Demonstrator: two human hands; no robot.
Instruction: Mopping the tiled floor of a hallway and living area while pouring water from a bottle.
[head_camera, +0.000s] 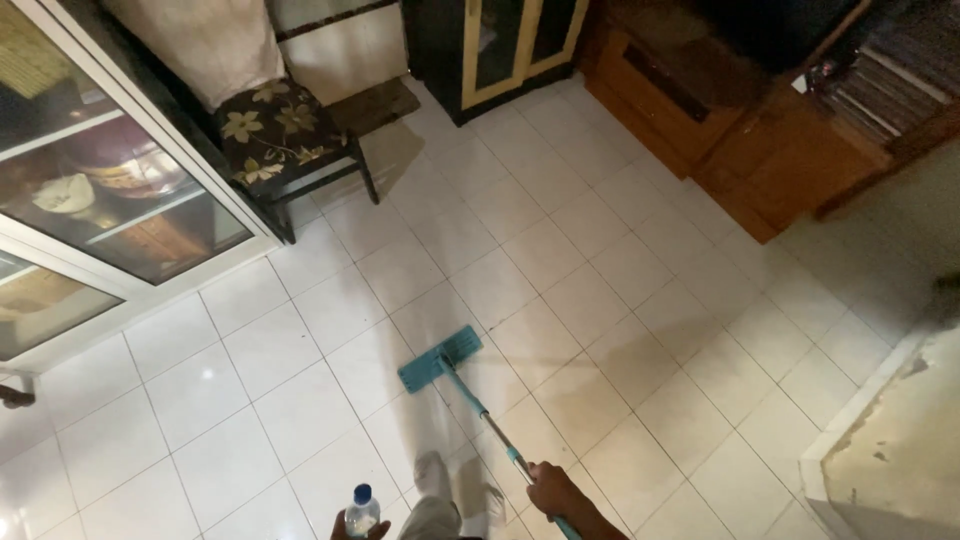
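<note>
- One mop (440, 358), one bottle (361, 511), one chair (283, 140) and two cabinets showed.
- The right hand (553, 491) had its fingers clenched around the mop's handle near the bottom edge.
- The mop's teal head lay flat on the white tile floor (560, 250), ahead of the person's feet.
- The left hand (357, 530), mostly cut off, had its fingers wrapped about the clear, blue-capped bottle, held upright.
- The floral chair stood beside the glass cabinet (90, 200); the dark cabinet (495, 45) stood further back.

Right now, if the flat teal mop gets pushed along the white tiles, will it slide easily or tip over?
The flat teal mop head lies wide and low on the glossy white floor tiles, so it probably glides. Its thin pole looks stiff and light; the right hand alone steers it.
</note>
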